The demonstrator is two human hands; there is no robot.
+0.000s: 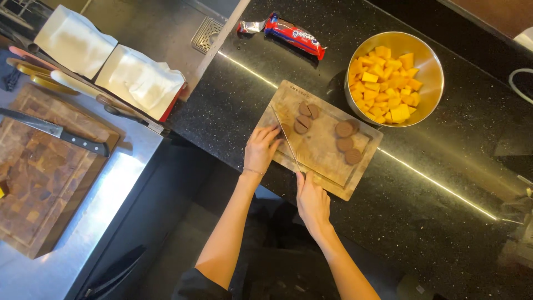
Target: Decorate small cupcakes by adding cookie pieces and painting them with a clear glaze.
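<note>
The person stands at a black counter point(422, 222) w/ a small wood board point(322, 147) in front. The right hand point(312, 201) is closed round the handle of a knife point(287, 141), and the thin blade runs up across the left part of the board. The left hand point(262, 147) lies flat-ish at the board's left edge, fingers curled down right by the blade, pressing on a brown cookie point(285, 131) that mostly hides under them. It looks like a cookie is being cut.

What could go wrong: the left fingertips sit v. close to the blade, so a slip could nick them. The cookie is round and hard, so it may crack into crumbs or skid away. The board sits at a slant near the counter edge, so a hard push could make it slide.

More cookies are on the board: cut half pieces point(305, 116) near the top, and three whole round ones point(347, 143) on the right side.

Containers: a shiny metal bowl point(430, 61) sits just past the board, top right, full of orange-yellow cubes point(384, 89), maybe squash. A red snack packet point(294, 34), torn open at one end, lies farther back. What's left in it can't be seen.

On the left there's a steel table w/ a big dark wood board point(39, 178) & a black-handled knife point(55, 132) on it, plus two white folded cloths point(108, 64).
</note>
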